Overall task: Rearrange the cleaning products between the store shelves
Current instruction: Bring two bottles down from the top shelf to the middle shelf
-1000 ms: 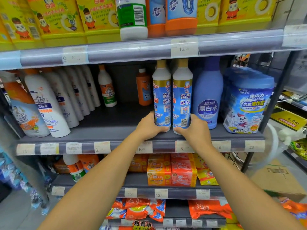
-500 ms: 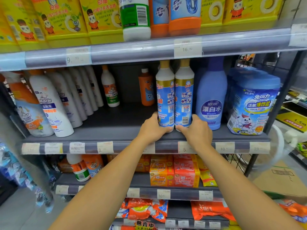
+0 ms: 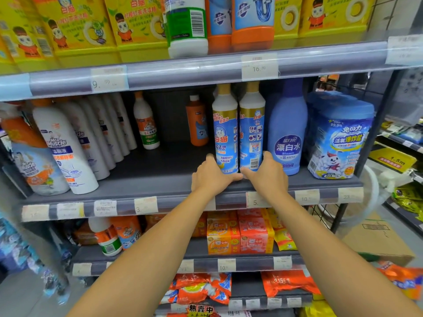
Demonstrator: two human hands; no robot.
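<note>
Two forearms of yours hide part of the price strip. Your left hand [image 3: 211, 177] wraps the base of the left blue-label bottle [image 3: 225, 131], and your right hand [image 3: 266, 175] the right blue-label bottle [image 3: 251, 129]; both stand touching on the middle shelf [image 3: 160, 179], their caps cut off by the shelf above.

Both forearms are bare from the near edge of view up to the wrists, with no sleeve, watch, ring or glove showing, and the left hand [image 3: 211, 177] and right hand [image 3: 269, 177] are uncovered too, slim with short plain nails.
</note>
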